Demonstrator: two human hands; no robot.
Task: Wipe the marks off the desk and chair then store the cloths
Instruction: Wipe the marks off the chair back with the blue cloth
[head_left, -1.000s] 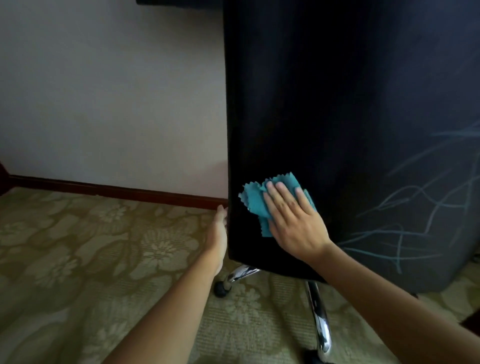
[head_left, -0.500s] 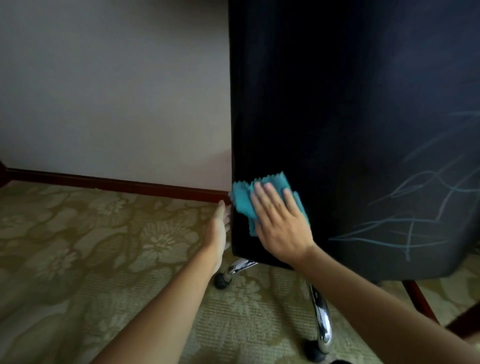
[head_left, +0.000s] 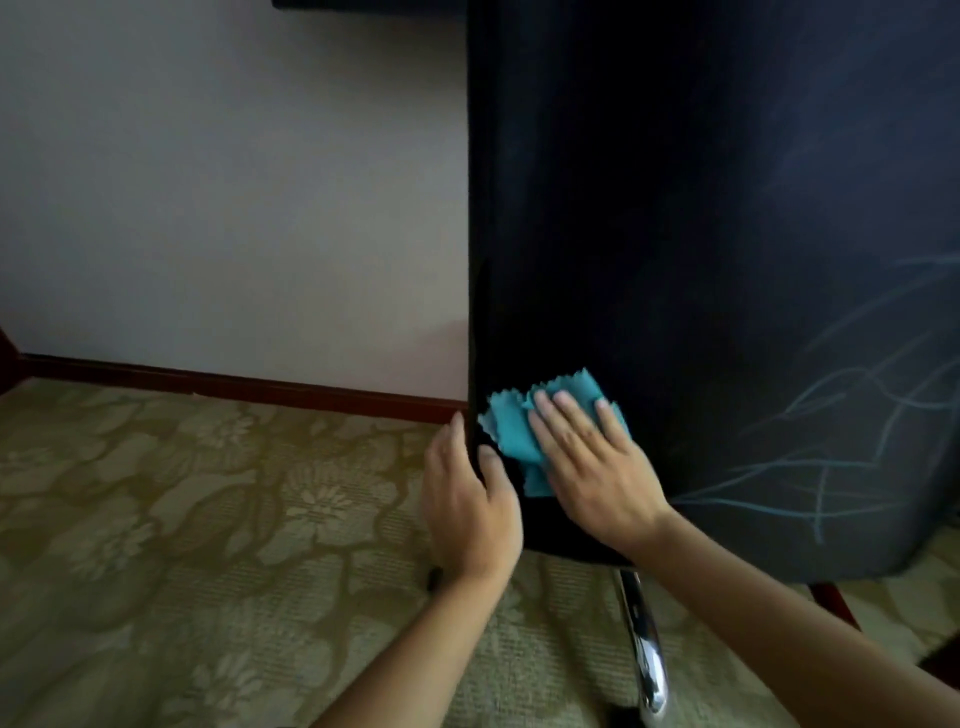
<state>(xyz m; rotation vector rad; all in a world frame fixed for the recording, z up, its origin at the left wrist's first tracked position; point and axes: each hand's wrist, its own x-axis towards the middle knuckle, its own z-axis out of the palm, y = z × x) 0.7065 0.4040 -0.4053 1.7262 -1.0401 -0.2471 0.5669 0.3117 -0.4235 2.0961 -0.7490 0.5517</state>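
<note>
Chair back now gripped at its edge

Left hand (head_left: 470, 501) is now wrapped around the chair (head_left: 675, 249) edge, no longer just beside it. Teal cloth (head_left: 524, 423) is pressed flat, lower centre, by the right hand (head_left: 597, 467). Scribbles (head_left: 841, 441) at right are left unwiped.

Plain pale wall (head_left: 218, 197) at back, soft dim light on it. Dark red-brown wooden baseboard (head_left: 249, 385) runs along bottom of wall. Olive-green carpet with big pale flower pattern (head_left: 171, 545) covers floor. Dark strip (head_left: 363, 3) at top edge, too little showing to tell what. Red-brown wooden leg (head_left: 836, 605) at lower right, standing on carpet.
</note>
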